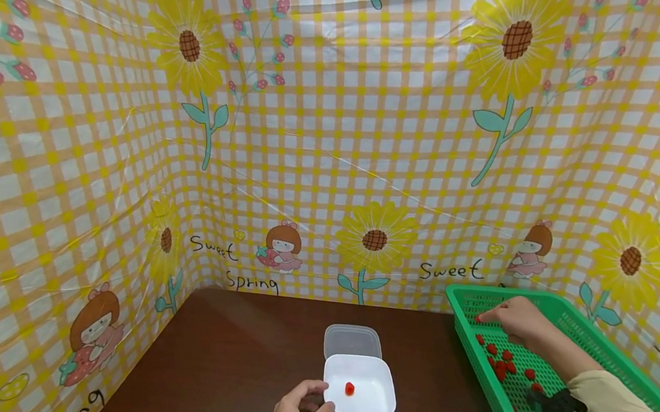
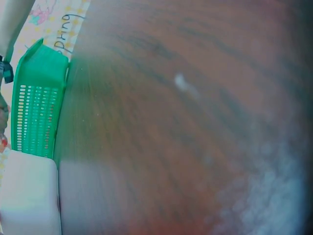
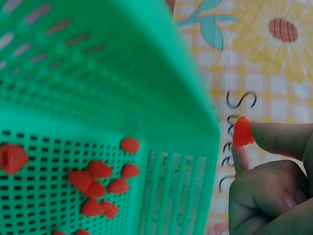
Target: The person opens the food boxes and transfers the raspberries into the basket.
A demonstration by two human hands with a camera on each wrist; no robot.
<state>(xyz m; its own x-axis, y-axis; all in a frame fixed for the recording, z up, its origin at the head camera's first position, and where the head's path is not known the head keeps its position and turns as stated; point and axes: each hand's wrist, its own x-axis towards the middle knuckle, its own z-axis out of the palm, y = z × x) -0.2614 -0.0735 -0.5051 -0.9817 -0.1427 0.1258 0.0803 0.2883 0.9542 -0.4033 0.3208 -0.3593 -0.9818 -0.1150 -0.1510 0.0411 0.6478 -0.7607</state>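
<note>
In the head view, my right hand [image 1: 522, 320] is over the far end of the green basket [image 1: 463, 344], pinching a red raspberry [image 3: 242, 131] between thumb and forefinger. Several more raspberries [image 1: 500, 368] lie scattered on the basket's slotted floor. My left hand [image 1: 299, 410] holds the left side of a white plastic box [image 1: 373, 390], fingertips at its rim. One raspberry [image 1: 349, 389] sits inside that box. The left wrist view shows the box's outside wall [image 2: 29, 196], but not the left hand's fingers.
A translucent lid [image 1: 351, 342] lies directly behind the box. Everything stands on a dark brown table [image 1: 248, 348]. Checked cloth [image 1: 315, 168] with sunflowers hangs at the back and both sides, and the basket stands near it on the right.
</note>
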